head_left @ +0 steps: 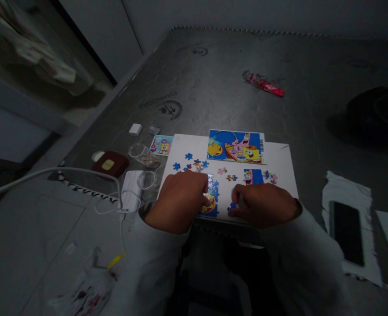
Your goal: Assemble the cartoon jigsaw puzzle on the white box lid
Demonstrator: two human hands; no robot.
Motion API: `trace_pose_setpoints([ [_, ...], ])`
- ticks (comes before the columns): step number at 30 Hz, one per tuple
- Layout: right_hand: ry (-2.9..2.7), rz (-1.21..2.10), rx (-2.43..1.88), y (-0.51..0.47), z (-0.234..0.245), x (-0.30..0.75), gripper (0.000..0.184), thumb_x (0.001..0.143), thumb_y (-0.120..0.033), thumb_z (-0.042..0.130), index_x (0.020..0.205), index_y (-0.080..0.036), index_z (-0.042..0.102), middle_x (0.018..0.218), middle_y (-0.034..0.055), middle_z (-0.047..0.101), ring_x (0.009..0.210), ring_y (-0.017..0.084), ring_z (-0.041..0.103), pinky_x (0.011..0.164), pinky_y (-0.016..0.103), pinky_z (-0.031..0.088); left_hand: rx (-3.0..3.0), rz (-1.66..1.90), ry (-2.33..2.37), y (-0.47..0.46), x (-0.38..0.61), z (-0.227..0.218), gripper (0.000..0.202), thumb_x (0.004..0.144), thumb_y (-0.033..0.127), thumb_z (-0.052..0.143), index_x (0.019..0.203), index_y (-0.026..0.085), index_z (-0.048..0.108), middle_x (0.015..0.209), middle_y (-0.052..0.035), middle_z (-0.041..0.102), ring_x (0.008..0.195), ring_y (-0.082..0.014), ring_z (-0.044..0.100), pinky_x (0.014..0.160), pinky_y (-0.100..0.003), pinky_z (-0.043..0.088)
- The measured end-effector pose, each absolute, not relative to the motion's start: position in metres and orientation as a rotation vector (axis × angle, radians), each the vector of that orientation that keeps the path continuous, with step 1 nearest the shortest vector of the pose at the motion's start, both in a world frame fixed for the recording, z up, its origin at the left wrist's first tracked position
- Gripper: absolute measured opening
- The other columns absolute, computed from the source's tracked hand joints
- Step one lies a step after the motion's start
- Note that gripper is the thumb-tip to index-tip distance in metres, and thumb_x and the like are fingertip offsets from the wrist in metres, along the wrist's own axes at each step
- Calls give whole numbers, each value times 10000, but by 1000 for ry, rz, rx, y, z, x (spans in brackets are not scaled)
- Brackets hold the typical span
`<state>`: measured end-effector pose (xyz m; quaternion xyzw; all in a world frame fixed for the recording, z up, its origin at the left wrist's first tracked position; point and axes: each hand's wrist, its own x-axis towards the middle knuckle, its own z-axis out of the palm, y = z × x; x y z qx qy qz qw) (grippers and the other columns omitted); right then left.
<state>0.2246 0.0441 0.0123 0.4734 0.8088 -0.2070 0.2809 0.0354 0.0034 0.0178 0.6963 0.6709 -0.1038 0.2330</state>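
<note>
A white board [279, 166] lies on a dark grey surface, with a cartoon reference picture [236, 146] at its far edge. Loose blue puzzle pieces [189, 164] are scattered across it, and a small joined group [253, 176] sits mid-board. My left hand [179, 199] rests on a partly assembled blue-and-yellow section [211, 202] at the near edge, fingers curled over it. My right hand [262, 205] lies just right of that section, its fingertips pinching a small blue piece [232, 206].
Left of the board: a small cartoon card [161, 145], a clear plastic cup [143, 154], a dark red case [110, 164], a white charger with cable [131, 189]. A red wrapper [263, 83] lies far back. A phone on white cloth [347, 226] lies right.
</note>
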Motion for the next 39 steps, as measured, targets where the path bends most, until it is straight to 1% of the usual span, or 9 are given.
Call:
trace_pose_setpoints([
  [5, 2193, -494, 1316, 41, 9, 224, 220, 852, -397, 728, 1038, -290, 682, 974, 45, 762, 952, 290, 705, 776, 393, 475, 1905, -296, 1859, 3, 36, 17, 182, 844, 346, 741, 1006, 277, 696, 991, -33, 737, 882, -260, 666, 675, -339, 370],
  [8, 2223, -523, 1313, 45, 6, 227, 239, 842, -408, 740, 1053, -306, 693, 993, 46, 763, 984, 295, 703, 787, 405, 493, 1916, -313, 1864, 1, 36, 21, 166, 870, 377, 714, 987, 260, 700, 966, -43, 739, 862, -265, 673, 673, -343, 385],
  [13, 2246, -567, 1312, 49, 3, 230, 216, 839, -362, 748, 1048, -332, 704, 954, 6, 763, 944, 277, 707, 803, 414, 491, 1929, -334, 1902, -1, 33, 31, 157, 911, 408, 662, 973, 269, 701, 952, -48, 742, 873, -292, 684, 690, -361, 421],
  [18, 2270, -542, 1285, 45, 10, 227, 169, 878, -317, 697, 1044, -336, 715, 997, 5, 768, 968, 285, 705, 833, 431, 480, 1951, -339, 1899, 0, 32, 32, 177, 906, 416, 670, 990, 263, 700, 965, -65, 743, 904, -317, 694, 696, -374, 443],
  [22, 2242, -549, 1283, 43, 17, 226, 246, 894, -333, 673, 1140, -323, 683, 1018, 25, 766, 968, 281, 706, 813, 413, 483, 1977, -308, 1871, 1, 33, 31, 188, 908, 429, 667, 996, 267, 701, 945, -55, 745, 891, -316, 699, 691, -377, 447],
  [26, 2222, -543, 1283, 42, 18, 223, 346, 863, -361, 715, 1201, -307, 660, 1043, 41, 763, 981, 295, 707, 808, 408, 486, 1982, -295, 1867, 1, 33, 31, 194, 912, 433, 664, 999, 263, 701, 924, -50, 744, 866, -299, 697, 693, -373, 448],
  [28, 2211, -542, 1269, 43, 16, 222, 354, 862, -345, 713, 1210, -309, 662, 1063, 41, 762, 994, 298, 707, 810, 405, 487, 1993, -295, 1866, 1, 32, 30, 195, 914, 434, 659, 988, 257, 699, 917, -53, 742, 853, -291, 695, 689, -368, 448],
  [33, 2254, -510, 1272, 42, 11, 223, 265, 863, -291, 697, 1128, -307, 697, 1083, 43, 751, 944, 271, 711, 751, 369, 480, 2000, -308, 1864, 2, 32, 29, 200, 917, 436, 647, 985, 255, 699, 929, -57, 739, 860, -288, 695, 694, -366, 453],
  [39, 2315, -590, 1231, 41, 14, 224, 190, 839, -210, 694, 1020, -264, 677, 995, 40, 738, 859, 230, 693, 691, 330, 449, 1996, -304, 1872, 1, 32, 30, 194, 925, 427, 640, 993, 257, 703, 938, -54, 743, 861, -278, 692, 710, -364, 468],
])
